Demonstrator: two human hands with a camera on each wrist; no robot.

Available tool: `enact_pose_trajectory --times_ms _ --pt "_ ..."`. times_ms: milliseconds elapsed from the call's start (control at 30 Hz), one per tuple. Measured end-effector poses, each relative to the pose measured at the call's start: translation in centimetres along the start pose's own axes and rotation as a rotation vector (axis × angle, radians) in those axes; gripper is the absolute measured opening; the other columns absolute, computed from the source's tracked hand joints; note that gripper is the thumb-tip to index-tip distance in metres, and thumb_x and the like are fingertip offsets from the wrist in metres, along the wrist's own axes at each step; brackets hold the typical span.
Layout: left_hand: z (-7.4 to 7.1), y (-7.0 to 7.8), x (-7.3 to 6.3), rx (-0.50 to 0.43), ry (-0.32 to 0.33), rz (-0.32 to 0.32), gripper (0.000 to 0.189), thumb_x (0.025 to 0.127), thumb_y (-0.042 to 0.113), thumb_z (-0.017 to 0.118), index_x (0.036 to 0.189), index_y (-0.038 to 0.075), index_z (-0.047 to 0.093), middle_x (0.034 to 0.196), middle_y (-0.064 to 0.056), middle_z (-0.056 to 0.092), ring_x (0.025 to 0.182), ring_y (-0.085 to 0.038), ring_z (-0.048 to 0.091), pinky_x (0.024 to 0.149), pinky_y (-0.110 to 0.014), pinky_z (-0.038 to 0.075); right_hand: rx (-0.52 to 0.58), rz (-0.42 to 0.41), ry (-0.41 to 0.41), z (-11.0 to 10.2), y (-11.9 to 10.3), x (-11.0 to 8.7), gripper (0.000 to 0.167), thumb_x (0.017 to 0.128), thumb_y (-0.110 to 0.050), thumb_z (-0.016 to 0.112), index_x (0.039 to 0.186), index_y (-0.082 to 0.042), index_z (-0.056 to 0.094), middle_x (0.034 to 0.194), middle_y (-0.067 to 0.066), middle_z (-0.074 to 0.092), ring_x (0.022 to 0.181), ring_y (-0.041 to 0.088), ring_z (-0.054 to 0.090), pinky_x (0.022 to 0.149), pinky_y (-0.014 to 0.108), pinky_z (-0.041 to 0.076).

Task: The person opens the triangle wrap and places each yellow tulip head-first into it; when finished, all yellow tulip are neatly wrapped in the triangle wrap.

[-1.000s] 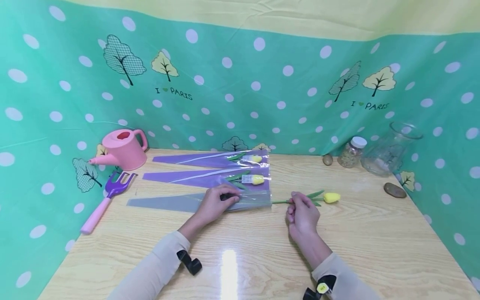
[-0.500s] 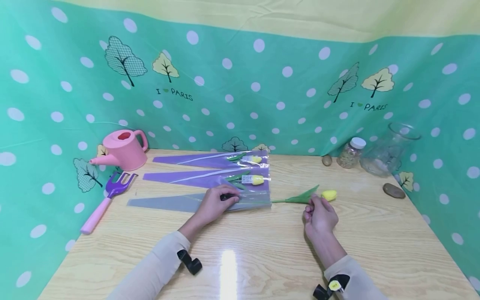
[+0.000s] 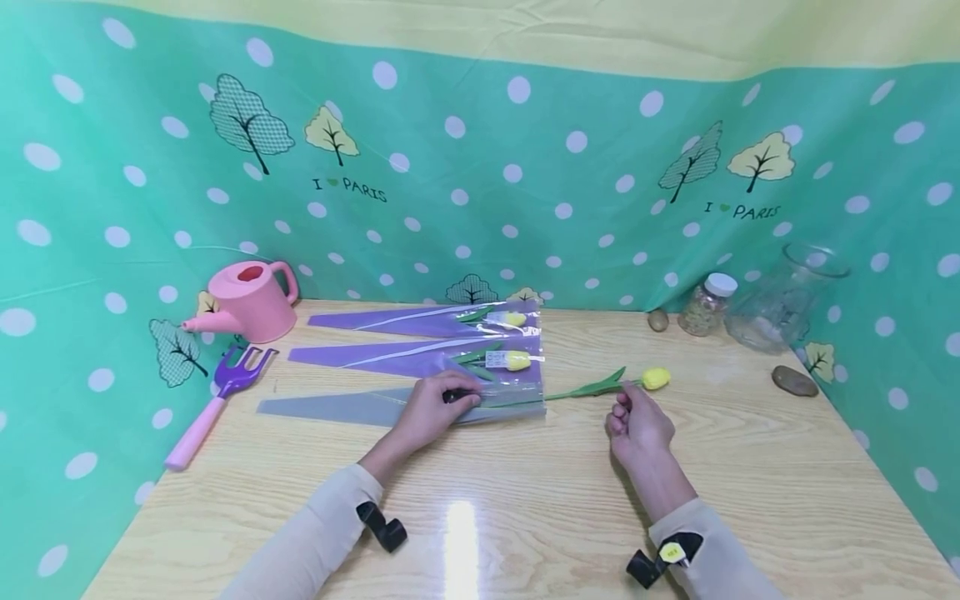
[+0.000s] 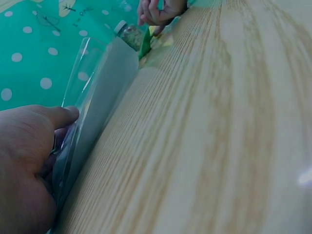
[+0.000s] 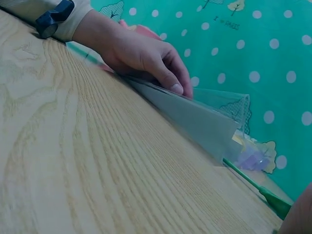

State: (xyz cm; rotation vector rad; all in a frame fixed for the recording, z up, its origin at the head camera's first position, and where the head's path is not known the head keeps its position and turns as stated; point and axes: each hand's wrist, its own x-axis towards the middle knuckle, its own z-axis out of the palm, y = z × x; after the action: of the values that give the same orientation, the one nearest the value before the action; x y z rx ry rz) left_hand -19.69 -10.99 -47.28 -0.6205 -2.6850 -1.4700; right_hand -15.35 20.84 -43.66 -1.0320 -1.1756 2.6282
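Observation:
A grey flower sleeve (image 3: 322,406) with a clear front lies flat across the table. My left hand (image 3: 435,410) holds it near its wide end; in the left wrist view, the thumb of that hand (image 4: 22,165) presses on the clear film. A yellow artificial tulip (image 3: 656,379) has its green stem (image 5: 243,178) running through the sleeve's wide mouth. Just below the bloom, my right hand (image 3: 643,429) pinches the stem, with the bloom and leaf outside the sleeve. Fingers hide the exact pinch. Something black shows under the left fingers.
Two purple sleeves (image 3: 337,355) with yellow tulips inside lie behind the grey one. At the left are a pink watering can (image 3: 255,304) and a purple-pink hand fork (image 3: 217,404). A lidded jar (image 3: 705,308), a glass vase (image 3: 780,304) and stones (image 3: 795,381) stand at the right.
My right hand has shifted right along the stem, from below the leaves to just under the bloom. The tulip has moved slightly left. My left hand stays on the sleeve.

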Motion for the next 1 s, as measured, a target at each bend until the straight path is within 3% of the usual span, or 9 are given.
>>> enact_pose_trajectory --times_ms 167,433,700,900,1000 --pt "-0.1 0.2 -0.1 -0.003 0.002 -0.003 0.016 0.094 0.021 0.077 0.109 0.017 0.08 0.117 0.003 0.075 0.118 -0.02 0.067 0.11 -0.043 0.051 0.003 0.032 0.01 0.3 -0.5 0.4 0.011 0.106 -0.022 0.059 0.108 -0.011 0.056 0.069 -0.006 0.059 0.054 0.004 0.049 0.044 0.016 0.035" --pt "-0.1 -0.1 -0.1 0.008 0.005 0.019 0.017 0.094 0.021 0.078 0.11 0.017 0.08 0.117 0.003 0.075 0.118 -0.02 0.068 0.108 -0.043 0.053 0.028 0.064 0.111 0.7 -1.1 1.3 0.019 0.103 -0.028 0.065 0.095 -0.013 0.057 0.069 -0.007 0.055 0.056 0.004 0.045 0.046 0.017 0.034" --pt "0.1 -0.1 0.0 0.01 0.007 0.027 0.017 0.093 0.02 0.078 0.109 0.016 0.08 0.117 0.002 0.076 0.117 -0.02 0.069 0.109 -0.043 0.053 0.038 0.069 0.067 0.7 -1.3 1.3 0.022 0.103 -0.038 0.062 0.112 -0.019 0.053 0.065 -0.01 0.046 0.052 0.004 0.039 0.046 0.019 0.03" --pt "0.0 0.0 0.0 0.01 0.002 0.02 0.017 0.093 0.02 0.078 0.109 0.017 0.08 0.117 0.002 0.076 0.118 -0.019 0.068 0.109 -0.043 0.053 0.043 0.047 0.111 1.1 -1.2 1.1 0.019 0.099 -0.027 0.072 0.089 -0.016 0.059 0.061 -0.008 0.046 0.051 0.005 0.039 0.045 0.019 0.031" --pt "0.0 0.0 0.0 0.007 -0.002 0.018 0.017 0.094 0.02 0.078 0.11 0.017 0.08 0.118 0.002 0.076 0.118 -0.019 0.068 0.109 -0.043 0.053 0.032 0.015 0.125 1.1 -1.0 0.9 0.019 0.097 -0.025 0.073 0.087 -0.016 0.06 0.061 -0.008 0.047 0.052 0.005 0.04 0.045 0.019 0.033"
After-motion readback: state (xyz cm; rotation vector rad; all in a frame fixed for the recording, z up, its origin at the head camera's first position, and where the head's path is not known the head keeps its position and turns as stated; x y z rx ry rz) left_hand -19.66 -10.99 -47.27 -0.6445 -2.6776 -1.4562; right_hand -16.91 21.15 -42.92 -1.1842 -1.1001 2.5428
